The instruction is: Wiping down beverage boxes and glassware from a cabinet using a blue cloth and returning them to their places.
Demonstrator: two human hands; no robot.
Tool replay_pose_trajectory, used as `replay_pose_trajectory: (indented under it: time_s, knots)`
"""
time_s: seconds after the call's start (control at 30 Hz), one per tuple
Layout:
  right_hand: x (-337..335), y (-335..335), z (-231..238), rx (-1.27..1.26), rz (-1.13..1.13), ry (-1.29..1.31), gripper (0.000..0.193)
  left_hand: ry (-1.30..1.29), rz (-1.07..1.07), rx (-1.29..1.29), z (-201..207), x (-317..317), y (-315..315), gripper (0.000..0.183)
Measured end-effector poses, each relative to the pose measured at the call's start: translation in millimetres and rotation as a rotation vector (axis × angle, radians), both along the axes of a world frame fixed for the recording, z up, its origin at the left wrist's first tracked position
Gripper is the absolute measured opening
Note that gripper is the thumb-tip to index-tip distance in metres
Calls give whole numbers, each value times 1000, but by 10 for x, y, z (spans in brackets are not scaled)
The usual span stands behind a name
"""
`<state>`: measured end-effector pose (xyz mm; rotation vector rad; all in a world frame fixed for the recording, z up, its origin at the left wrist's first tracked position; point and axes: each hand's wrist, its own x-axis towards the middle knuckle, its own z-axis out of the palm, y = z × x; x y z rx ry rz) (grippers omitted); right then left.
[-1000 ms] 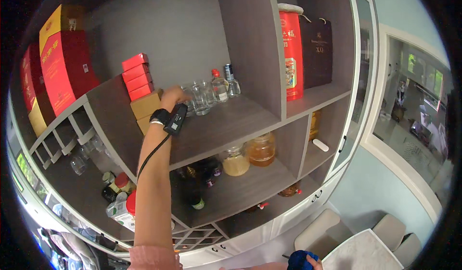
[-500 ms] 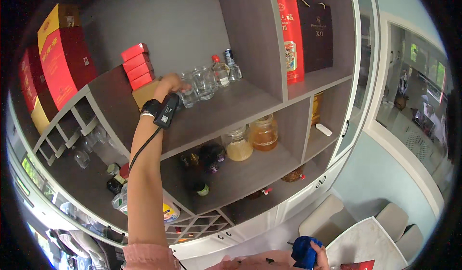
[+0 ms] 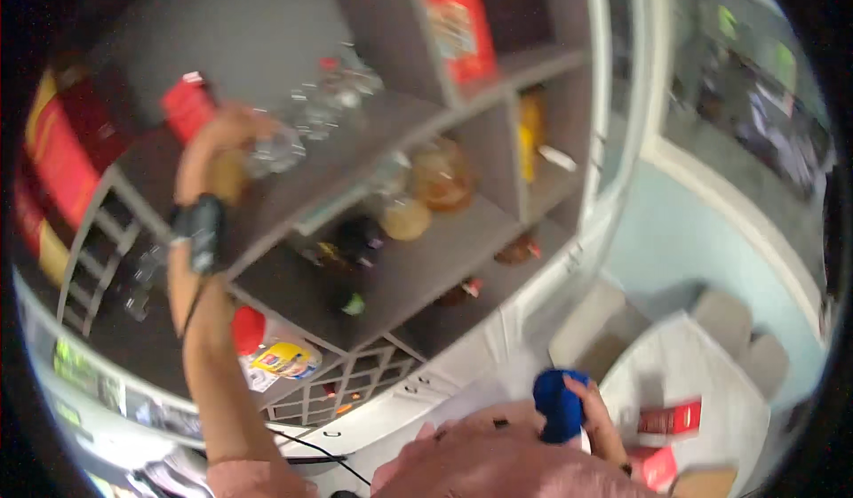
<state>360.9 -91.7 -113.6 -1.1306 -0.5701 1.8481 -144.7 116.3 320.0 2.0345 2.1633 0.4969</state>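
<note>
My left hand (image 3: 233,135) reaches up to a dark shelf, a black device strapped at its wrist. Its fingers are closed at the top of a clear drinking glass (image 3: 279,151); motion blur softens the grip. Further right along that shelf stand more clear glasses (image 3: 314,114) and a small red-capped bottle (image 3: 345,80). Red boxes (image 3: 187,107) are stacked just behind the hand. Low in the picture, my right hand (image 3: 601,416) is closed around a bunched dark blue cloth (image 3: 558,404), held in front of my body.
Below are glass jars (image 3: 441,178), dark bottles and a red-capped, yellow-labelled container (image 3: 286,359). A shelf divider (image 3: 391,27) rises right of the glasses. At lower right stands a pale table (image 3: 711,365) with red packets (image 3: 671,420), beside chairs (image 3: 597,327).
The whole view has swung, shifting the shelves left and up. The glass at my left hand sits farther from the others. My right hand with the cloth shows more fully.
</note>
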Motion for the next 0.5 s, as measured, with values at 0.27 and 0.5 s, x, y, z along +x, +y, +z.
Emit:
replay_pose_trajectory:
  time_s: [0.27,0.5]
  knots:
    - [-148,-70,64,-88,20,-178,71,306,-579,243,-156,1097,235,15]
    - [112,-1260,-204,-224,-630,24,62,31,-1505,-26,-2595,4684,-860,16]
